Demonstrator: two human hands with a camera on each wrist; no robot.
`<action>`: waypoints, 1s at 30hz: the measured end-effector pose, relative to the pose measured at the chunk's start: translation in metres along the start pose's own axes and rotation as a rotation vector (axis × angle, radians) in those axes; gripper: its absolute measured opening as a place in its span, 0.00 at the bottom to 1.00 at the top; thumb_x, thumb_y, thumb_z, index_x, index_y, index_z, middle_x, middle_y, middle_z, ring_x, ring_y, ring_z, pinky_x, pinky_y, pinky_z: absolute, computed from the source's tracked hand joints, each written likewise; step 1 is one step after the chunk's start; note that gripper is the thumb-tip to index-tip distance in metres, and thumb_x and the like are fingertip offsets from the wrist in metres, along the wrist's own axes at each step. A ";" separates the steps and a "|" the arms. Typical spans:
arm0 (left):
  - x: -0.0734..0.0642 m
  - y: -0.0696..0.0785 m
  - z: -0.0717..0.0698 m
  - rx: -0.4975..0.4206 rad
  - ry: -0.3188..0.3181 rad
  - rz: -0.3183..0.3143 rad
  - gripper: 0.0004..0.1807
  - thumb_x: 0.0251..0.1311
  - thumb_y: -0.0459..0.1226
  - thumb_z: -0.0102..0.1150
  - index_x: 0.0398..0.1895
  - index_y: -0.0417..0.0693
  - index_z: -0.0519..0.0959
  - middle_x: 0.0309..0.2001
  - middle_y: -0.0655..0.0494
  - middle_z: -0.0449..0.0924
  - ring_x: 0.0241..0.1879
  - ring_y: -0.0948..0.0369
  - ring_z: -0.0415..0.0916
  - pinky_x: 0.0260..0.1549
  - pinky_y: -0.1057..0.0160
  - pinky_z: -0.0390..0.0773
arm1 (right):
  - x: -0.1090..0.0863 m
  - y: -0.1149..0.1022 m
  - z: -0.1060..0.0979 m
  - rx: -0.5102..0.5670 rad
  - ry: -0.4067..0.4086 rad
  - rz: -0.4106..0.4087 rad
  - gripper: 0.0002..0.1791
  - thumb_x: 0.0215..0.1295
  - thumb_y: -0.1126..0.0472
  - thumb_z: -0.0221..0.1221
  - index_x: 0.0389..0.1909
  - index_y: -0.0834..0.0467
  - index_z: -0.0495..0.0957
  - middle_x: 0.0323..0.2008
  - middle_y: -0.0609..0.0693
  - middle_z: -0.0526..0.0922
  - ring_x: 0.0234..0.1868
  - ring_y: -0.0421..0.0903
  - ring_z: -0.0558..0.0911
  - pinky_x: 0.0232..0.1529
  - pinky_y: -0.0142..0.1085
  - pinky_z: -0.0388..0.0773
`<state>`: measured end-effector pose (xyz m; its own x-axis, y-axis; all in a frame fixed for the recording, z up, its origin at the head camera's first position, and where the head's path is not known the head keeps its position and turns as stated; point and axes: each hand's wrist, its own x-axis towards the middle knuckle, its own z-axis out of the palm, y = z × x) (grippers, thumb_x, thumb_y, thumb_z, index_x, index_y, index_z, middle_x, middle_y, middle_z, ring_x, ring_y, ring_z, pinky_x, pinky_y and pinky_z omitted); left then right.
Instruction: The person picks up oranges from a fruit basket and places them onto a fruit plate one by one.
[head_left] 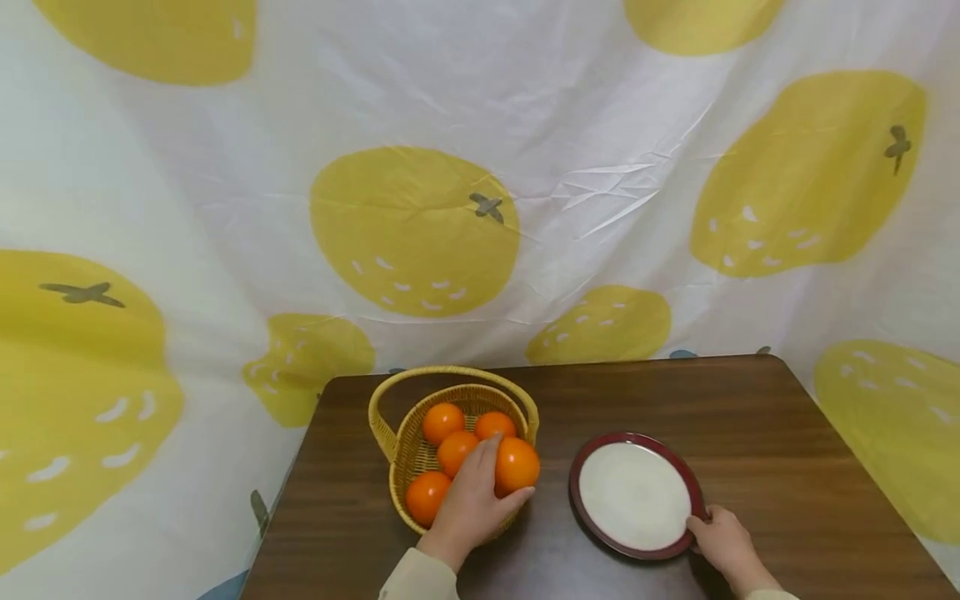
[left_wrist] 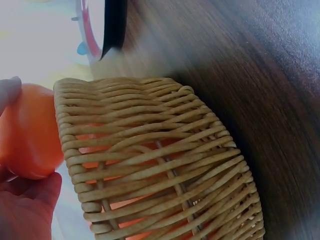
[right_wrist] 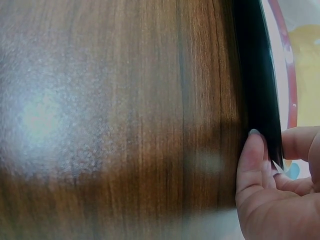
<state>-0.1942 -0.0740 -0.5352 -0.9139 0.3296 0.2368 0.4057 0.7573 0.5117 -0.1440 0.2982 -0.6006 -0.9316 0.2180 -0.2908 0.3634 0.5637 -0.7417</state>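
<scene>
My left hand (head_left: 474,502) grips a round, glossy orange (head_left: 517,465) over the right side of a wicker basket (head_left: 399,467). In the left wrist view that orange (left_wrist: 31,132) sits between thumb and fingers at the level of the basket's rim (left_wrist: 75,150). Several more oranges (head_left: 442,422) lie inside the basket. To the right, my right hand (head_left: 726,542) pinches the edge of a white plate (head_left: 636,496) with a dark red rim. The right wrist view shows the thumb and fingers on either side of the plate's dark outer side (right_wrist: 257,75).
Both the basket and plate are over a dark brown wooden table (head_left: 780,442). The basket's tall handle (head_left: 453,369) arches over its far side. Behind the table hangs a white cloth (head_left: 585,200) printed with yellow lemons.
</scene>
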 end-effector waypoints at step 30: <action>-0.002 0.025 0.009 0.028 0.027 0.092 0.47 0.58 0.58 0.69 0.73 0.43 0.63 0.66 0.47 0.73 0.61 0.53 0.75 0.61 0.52 0.78 | 0.004 -0.003 0.000 0.008 -0.035 0.030 0.24 0.67 0.62 0.50 0.48 0.84 0.68 0.31 0.64 0.82 0.27 0.45 0.84 0.31 0.38 0.79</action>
<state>-0.1821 -0.0502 -0.5302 -0.8723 0.3832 0.3038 0.4867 0.7402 0.4639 -0.1488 0.2971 -0.5999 -0.9197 0.2069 -0.3336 0.3913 0.5506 -0.7374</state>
